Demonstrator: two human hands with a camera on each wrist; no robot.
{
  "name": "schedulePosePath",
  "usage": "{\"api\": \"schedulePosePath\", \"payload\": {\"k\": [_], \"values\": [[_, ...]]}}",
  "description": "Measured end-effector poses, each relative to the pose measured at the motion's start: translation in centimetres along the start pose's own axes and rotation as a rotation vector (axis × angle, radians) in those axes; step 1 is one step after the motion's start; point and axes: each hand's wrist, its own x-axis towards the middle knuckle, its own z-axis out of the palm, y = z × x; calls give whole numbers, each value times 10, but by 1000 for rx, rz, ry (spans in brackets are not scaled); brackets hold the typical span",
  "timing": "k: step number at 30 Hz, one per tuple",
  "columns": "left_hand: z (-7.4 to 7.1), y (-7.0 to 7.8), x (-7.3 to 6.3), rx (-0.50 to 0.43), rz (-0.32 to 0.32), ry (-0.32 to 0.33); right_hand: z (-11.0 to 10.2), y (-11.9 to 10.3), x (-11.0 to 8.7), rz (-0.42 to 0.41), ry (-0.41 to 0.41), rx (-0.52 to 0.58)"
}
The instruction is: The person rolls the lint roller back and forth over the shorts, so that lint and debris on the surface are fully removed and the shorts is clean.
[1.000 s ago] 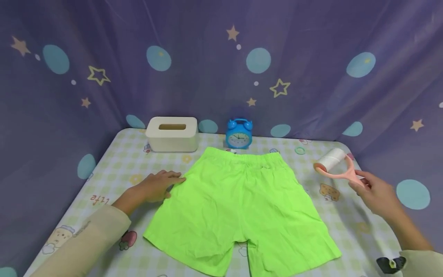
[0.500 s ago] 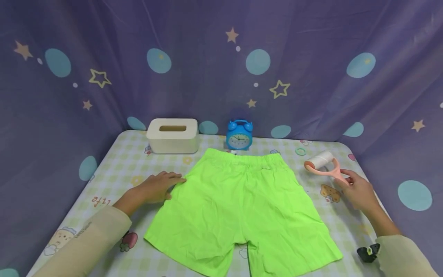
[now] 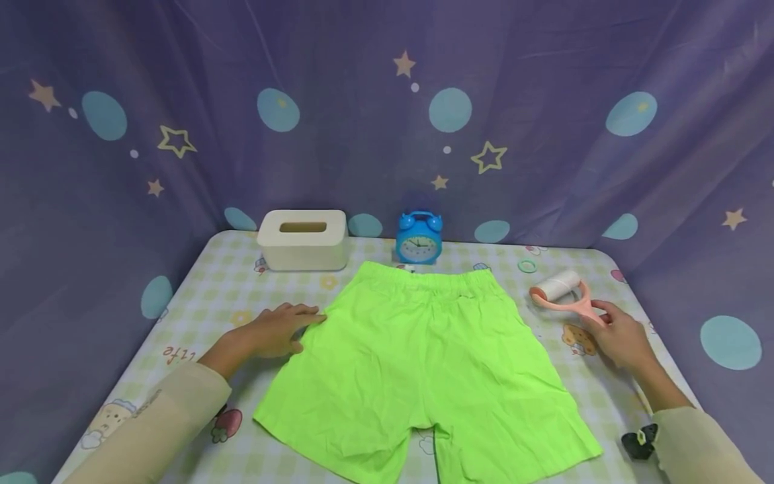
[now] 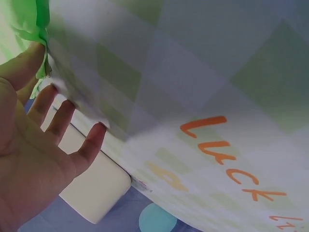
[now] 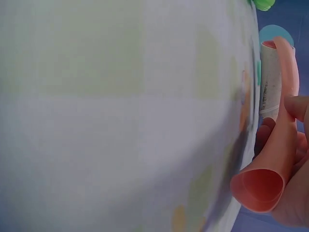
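Note:
Neon-green shorts (image 3: 417,363) lie spread flat on the table, waistband toward the back. My left hand (image 3: 277,331) rests at their left side, its fingertips on the fabric edge and the checked cloth. In the left wrist view the fingers (image 4: 87,147) are spread and slightly bent, with one touching the green fabric (image 4: 24,19). Right of the shorts, my right hand (image 3: 623,336) grips the pink handle of a lint roller (image 3: 557,286). Its white roll points to the back left, close over the cloth. The right wrist view shows the hollow handle end (image 5: 260,188) and thumb along it.
A cream tissue box (image 3: 304,242) stands at the back left, beside a blue alarm clock (image 3: 419,238) at the back middle. A small green ring (image 3: 527,267) lies near the back right. Purple curtain (image 3: 363,54) encloses the table's back and sides.
My right hand has moved left and toward the shorts with the lint roller, then slightly down. The left hand stays at the shorts' edge.

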Motion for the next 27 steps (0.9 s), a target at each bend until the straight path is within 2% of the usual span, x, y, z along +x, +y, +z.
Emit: {"api": "schedulePosePath", "payload": {"k": [5,11,20,22,24,27], "values": [[-1,-1,-3,-17,-2,-9,8,0,-4,1,0,4],[2,-5,-8,-28,3,4,8,-5,-5,-47,1,-29],[4,-8,-5,-9,13,16,0,-8,-4,-32,-83,-42],[3,-8,-6,-19,13,3,-4,-11,-4,-35,-55,-31],[-1,-6,-8,-43,24,6,-10,-15,-4,-44,7,-16],[-13,0,-12,-75,50,70,-22,-25,-4,-98,124,-1]]}}
